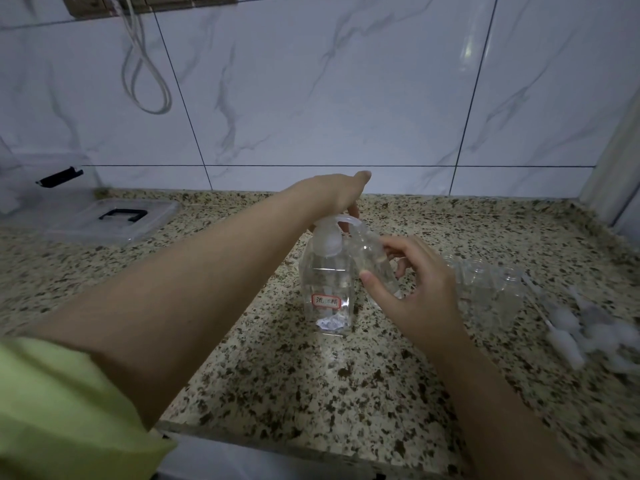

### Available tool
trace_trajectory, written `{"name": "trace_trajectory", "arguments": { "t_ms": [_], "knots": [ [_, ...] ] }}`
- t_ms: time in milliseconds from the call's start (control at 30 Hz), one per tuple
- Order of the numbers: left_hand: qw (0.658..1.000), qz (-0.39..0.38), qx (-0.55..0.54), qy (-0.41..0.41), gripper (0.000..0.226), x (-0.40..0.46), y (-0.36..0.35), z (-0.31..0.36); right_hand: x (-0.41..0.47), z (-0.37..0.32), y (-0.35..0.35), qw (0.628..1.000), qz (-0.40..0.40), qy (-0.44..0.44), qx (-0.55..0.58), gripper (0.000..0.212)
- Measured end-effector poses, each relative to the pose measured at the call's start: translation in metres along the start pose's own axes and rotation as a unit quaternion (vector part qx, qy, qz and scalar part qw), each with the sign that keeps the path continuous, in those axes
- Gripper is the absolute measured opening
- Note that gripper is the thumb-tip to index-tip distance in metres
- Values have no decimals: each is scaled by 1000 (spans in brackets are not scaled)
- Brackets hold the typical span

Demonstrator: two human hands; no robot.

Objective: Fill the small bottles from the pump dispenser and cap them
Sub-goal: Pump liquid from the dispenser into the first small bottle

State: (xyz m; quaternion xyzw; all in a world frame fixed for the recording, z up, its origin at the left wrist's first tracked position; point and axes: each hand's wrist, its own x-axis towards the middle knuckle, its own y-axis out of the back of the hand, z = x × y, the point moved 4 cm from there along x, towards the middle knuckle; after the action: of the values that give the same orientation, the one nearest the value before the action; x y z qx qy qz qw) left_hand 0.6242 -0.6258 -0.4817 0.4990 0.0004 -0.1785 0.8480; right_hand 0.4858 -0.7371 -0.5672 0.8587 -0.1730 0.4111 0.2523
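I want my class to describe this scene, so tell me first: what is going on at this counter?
A person stands at a speckled stone counter. The left hand rests on top of the pump dispenser, a clear bottle with a red-edged label. The right hand holds a small clear bottle tilted, its mouth up at the pump's spout. More empty small bottles and white caps lie to the right, not yet used.

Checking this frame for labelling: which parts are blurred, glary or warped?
Head view: dim light; the white caps and spare small bottles at right smear with blur; glare streaks the wall tile; wide-angle bending curves the grout lines; the pump dispenser label stays readable.
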Motion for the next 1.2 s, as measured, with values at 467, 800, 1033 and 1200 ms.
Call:
{"name": "trace_trajectory", "arguments": {
  "t_ms": [467, 800, 1033, 1200],
  "knots": [
    [1000, 19, 14, -3, 77, 3, -2, -2, 0, 0, 0, 1000, 0, -3, 1, 37],
    [1000, 7, 1, -1, 78, 0, 2, -1, 0, 0, 0, 1000, 1, -3, 5, 36],
    [1000, 24, 10, -3, 77, -1, -1, -3, 0, 1, -1, 1000, -2, 3, -10, 36],
    [1000, 23, 18, -7, 76, 0, -1, -3, 1, -1, 0, 1000, 0, 0, -1, 35]
  ]
}}
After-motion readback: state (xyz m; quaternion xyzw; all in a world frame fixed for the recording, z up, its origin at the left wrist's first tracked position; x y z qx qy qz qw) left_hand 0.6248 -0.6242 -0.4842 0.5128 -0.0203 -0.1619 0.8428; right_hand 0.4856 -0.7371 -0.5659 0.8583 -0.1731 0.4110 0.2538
